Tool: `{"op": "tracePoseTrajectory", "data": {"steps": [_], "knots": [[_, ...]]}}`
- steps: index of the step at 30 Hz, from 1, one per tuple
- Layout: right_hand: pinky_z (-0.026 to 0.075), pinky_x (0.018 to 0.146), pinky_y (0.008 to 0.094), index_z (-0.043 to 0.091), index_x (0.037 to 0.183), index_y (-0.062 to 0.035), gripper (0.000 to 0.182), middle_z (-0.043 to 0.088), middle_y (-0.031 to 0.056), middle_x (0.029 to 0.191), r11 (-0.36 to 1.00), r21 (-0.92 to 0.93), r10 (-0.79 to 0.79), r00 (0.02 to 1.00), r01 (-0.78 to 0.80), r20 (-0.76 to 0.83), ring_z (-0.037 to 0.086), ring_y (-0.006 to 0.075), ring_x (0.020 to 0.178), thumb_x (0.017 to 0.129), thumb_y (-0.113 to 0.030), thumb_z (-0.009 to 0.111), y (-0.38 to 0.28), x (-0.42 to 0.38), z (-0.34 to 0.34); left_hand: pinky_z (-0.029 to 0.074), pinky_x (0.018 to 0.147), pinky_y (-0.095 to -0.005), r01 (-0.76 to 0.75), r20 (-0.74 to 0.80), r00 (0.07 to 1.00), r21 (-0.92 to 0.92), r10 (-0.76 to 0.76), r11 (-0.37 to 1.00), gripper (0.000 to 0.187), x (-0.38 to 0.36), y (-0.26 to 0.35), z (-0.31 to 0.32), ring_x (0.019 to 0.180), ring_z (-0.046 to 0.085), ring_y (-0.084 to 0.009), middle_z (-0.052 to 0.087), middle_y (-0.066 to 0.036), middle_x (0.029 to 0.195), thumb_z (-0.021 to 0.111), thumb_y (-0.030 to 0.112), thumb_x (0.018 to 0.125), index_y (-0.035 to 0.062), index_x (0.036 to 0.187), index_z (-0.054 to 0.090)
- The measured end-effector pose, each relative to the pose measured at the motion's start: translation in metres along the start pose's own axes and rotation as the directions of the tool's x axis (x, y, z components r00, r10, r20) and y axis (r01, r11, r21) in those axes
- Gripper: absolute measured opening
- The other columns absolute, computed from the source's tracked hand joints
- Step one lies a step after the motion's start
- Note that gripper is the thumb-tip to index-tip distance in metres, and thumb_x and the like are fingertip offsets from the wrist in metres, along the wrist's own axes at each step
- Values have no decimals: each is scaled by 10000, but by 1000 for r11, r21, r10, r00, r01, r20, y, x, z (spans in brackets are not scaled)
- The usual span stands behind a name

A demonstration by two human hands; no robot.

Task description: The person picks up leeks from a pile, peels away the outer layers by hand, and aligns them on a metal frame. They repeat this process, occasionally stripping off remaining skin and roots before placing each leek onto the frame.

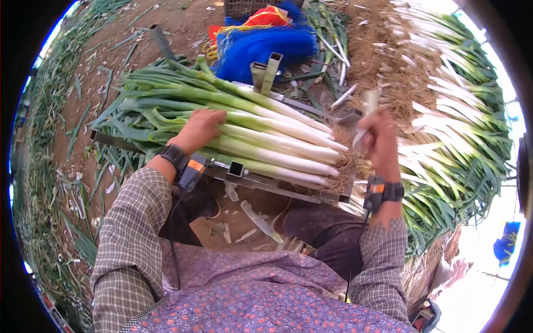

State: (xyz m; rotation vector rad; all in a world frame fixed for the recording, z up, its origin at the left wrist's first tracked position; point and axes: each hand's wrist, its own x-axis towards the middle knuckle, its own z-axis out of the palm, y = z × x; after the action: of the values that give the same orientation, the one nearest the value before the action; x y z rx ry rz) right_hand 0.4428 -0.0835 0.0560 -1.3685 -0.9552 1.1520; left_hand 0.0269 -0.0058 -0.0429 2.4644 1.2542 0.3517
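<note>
A thick bundle of leeks (277, 133) lies in a metal frame (235, 168) before me, green leaves to the left and hairy roots to the right. My left hand (200, 130) is closed on a leek stalk near where the white turns green. By the root ends, raised a little to their right, my right hand (381, 137) is a closed fist, blurred by motion. Out of its top and left side sticks a pale strip (371, 100); I cannot tell what it is.
More leeks (444, 125) are heaped along the right, roots inward. Beyond the frame sits a blue mesh bundle (266, 50) with red cloth on it, near a crate (250, 8). Leaf scraps (258, 219) litter the soil. Square metal posts (271, 72) stand up from the frame.
</note>
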Motion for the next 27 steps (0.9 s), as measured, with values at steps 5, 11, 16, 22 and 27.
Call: {"op": "tracePoseTrajectory", "data": {"steps": [5, 11, 16, 22, 27], "knots": [[496, 728, 389, 647, 939, -73, 155, 611, 73, 774, 695, -660, 110, 864, 287, 492, 611, 222, 785, 815, -167, 642, 47, -31, 37, 430, 871, -419, -146, -128, 975, 237, 179, 960, 244, 5, 17, 20, 998, 550, -292, 575, -58, 960, 625, 67, 720, 137, 950, 665], [473, 825, 457, 626, 1040, -106, 280, 632, 126, 941, 269, -887, -160, 926, 375, 343, 584, 353, 949, 765, -156, 649, 121, 16, 54, 435, 967, -413, -92, 122, 987, -83, 102, 992, 461, -10, 23, 23, 1105, 540, -348, 593, -154, 1195, 608, 7, 755, 59, 1214, 607], [483, 816, 458, 602, 1055, -78, 289, 650, 169, 970, 500, -801, -88, 939, 330, 332, 611, 387, 910, 783, -171, 627, 116, 29, 77, 438, 972, -404, -80, 80, 991, -303, 109, 950, 376, -13, 13, 17, 1112, 548, -332, 610, -145, 1158, 602, -30, 764, 48, 1130, 631], [488, 827, 465, 688, 1034, -154, 233, 633, 130, 925, 192, -894, 103, 897, 405, 429, 603, 373, 921, 845, -237, 579, 116, 15, 67, 490, 868, -394, -134, -189, 976, -124, 110, 983, 344, -1, 12, 7, 1010, 581, -324, 630, -129, 1044, 544, -86, 761, 64, 1050, 655], [479, 828, 490, 717, 937, -143, 181, 650, 130, 914, 197, -902, 117, 905, 383, 410, 618, 335, 908, 854, -213, 573, 130, 10, 53, 375, 991, -417, -85, -42, 995, 26, 86, 996, 276, 2, -6, 35, 1071, 555, -298, 652, -83, 1073, 540, 81, 821, 129, 1053, 682]]}}
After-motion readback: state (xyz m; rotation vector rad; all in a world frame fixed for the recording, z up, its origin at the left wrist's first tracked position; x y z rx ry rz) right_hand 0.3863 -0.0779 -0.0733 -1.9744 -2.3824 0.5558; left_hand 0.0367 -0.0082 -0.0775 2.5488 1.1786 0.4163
